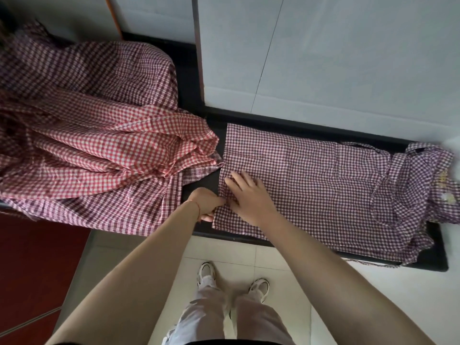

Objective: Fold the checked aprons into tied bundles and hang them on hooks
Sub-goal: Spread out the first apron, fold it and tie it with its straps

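Red cabinet fronts (29,265) fill the lower left corner, cut off by the frame edge. Above them, a heap of loose checked aprons (82,135) lies on the black counter (191,78), a red-and-white one on top of darker purple-checked ones; how many are in the heap cannot be told, and its left part runs out of view and blurs near the top corner. Some of the heap hangs over the counter's front edge.

Just right of the heap, the left hand (205,202) grips the near left edge of the folded apron (311,180), its fingers curled round the cloth and partly hidden under it; a thin red thread circles the wrist. The right hand (249,195) lies flat on the same end of the apron, fingers straight and slightly spread, pressing the cloth down, touching the left hand's fingertips.

The folded apron is a long purple-and-white checked strip stretched along the counter. Its right end bunches into crumpled folds with straps (388,175), and the far right edge is lost behind a pale blur at the frame border. White wall panels (323,58) rise behind the counter. Below, 2 white shoes (206,272) stand on pale floor tiles (311,282).
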The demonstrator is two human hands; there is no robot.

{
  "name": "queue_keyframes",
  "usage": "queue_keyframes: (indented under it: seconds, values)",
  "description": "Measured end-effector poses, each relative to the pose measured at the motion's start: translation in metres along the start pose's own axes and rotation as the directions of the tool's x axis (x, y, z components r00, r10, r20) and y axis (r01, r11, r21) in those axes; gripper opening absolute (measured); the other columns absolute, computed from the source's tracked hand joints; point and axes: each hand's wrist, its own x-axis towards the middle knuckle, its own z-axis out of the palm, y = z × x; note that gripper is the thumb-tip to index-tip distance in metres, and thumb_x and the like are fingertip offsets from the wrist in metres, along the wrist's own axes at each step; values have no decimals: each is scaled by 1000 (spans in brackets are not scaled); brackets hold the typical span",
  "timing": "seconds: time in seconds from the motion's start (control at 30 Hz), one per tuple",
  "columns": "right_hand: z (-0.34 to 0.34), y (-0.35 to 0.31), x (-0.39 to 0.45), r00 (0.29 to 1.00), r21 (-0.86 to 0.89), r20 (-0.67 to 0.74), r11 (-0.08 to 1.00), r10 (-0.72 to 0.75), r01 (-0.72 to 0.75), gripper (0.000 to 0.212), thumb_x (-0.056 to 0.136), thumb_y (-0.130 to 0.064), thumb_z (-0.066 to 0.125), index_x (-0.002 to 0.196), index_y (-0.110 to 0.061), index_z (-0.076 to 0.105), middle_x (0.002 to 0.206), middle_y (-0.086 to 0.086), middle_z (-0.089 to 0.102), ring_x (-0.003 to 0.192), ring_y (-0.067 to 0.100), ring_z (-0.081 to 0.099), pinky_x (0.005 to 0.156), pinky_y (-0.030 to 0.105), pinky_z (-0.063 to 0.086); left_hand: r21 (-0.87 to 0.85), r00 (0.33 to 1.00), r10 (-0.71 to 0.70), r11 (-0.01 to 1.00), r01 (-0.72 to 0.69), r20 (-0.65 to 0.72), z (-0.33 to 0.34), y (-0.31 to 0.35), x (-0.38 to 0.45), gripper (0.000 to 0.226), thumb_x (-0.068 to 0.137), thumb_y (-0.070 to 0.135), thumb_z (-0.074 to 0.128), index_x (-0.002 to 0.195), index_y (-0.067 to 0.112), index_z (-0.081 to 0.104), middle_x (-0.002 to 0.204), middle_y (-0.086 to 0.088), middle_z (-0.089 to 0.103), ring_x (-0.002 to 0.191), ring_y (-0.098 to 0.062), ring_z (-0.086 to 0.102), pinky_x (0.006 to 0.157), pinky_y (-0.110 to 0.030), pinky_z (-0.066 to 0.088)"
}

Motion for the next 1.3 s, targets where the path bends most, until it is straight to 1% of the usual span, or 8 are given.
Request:
queue_keyframes:
  seconds: [0.2, 0.3, 0.5, 0.67, 0.83, 1.03, 1.17, 1.3]
  values:
    - [-21, 31, 24, 891, 129, 31, 882, 453, -453, 76, 101, -58, 34, 160, -23, 1, 167, 10, -6, 153, 34, -4, 120, 58, 10, 304, 995, -44, 952, 16, 84, -11, 12, -5, 25, 95, 26, 62, 94, 2, 71, 83, -7, 76, 81, -23, 75, 76, -33, 60]
    - [-33, 25, 26, 941, 52, -70, 944, 330, -327, 78, 99, -56, 43, 159, -22, 7, 167, 11, 1, 153, 36, 2, 119, 59, 13, 685, 984, 148, 728, -39, -101, -10, 28, -15, 29, 92, 37, 60, 89, 8, 63, 78, 0, 67, 76, -19, 67, 64, -30, 51]
    - [-26, 14, 28, 975, 54, -140, 984, 175, -169, 63, 101, -25, 53, 156, -15, 25, 162, 6, 25, 152, 24, 17, 123, 47, 19, 879, 580, 815, 276, -389, 1, 14, 65, 2, 31, 96, 22, 55, 126, 13, 52, 129, -3, 52, 125, -22, 44, 109, -37, 36]
    - [-31, 45, 36, 974, 141, -142, 978, 176, -156, 67, 95, -20, 62, 154, -20, 30, 163, 4, 25, 152, 24, 17, 124, 44, 18, 912, 760, 636, 219, -346, 136, 10, 84, 28, 88, 84, 44, 74, 151, 15, 26, 156, -7, 31, 144, -25, 30, 121, -42, 24]
    - [-51, 94, 51, 942, 182, 37, 924, 334, -335, 104, 79, -65, 68, 159, -31, 11, 168, 2, 1, 154, 30, -1, 120, 56, 7, 963, 879, 458, 146, -225, 136, 5, 107, 39, 126, 71, 54, 81, 159, 22, -3, 166, -12, -9, 153, -33, -3, 123, -52, 9]
    - [-51, 128, 43, 654, 339, 56, 602, 754, -723, 77, 101, -52, 44, 160, -18, 8, 167, 15, 1, 151, 43, 1, 118, 66, 15, 971, 935, 348, 192, -144, 70, 3, 119, 46, 139, 64, 65, 81, 158, 14, -7, 163, -21, -13, 151, -40, -8, 121, -54, 4]
    - [-34, 111, 37, 777, 196, -92, 776, 623, -600, 71, 102, -55, 35, 160, -26, 7, 167, 10, -1, 153, 39, -2, 118, 62, 10, 959, 737, 676, 217, -184, -12, 28, 130, 46, 93, 81, 77, 52, 144, 10, 36, 151, -17, 34, 143, -33, 27, 119, -51, 24]
    - [-17, 87, 37, 950, 59, -148, 961, 277, -271, 62, 103, -46, 35, 159, -27, 15, 168, 4, 7, 154, 28, 3, 121, 59, 17, 904, 798, 592, 271, -330, 114, 39, 124, 61, 119, 71, 73, 68, 158, 24, 3, 166, -10, -7, 152, -36, -7, 122, -56, 7]
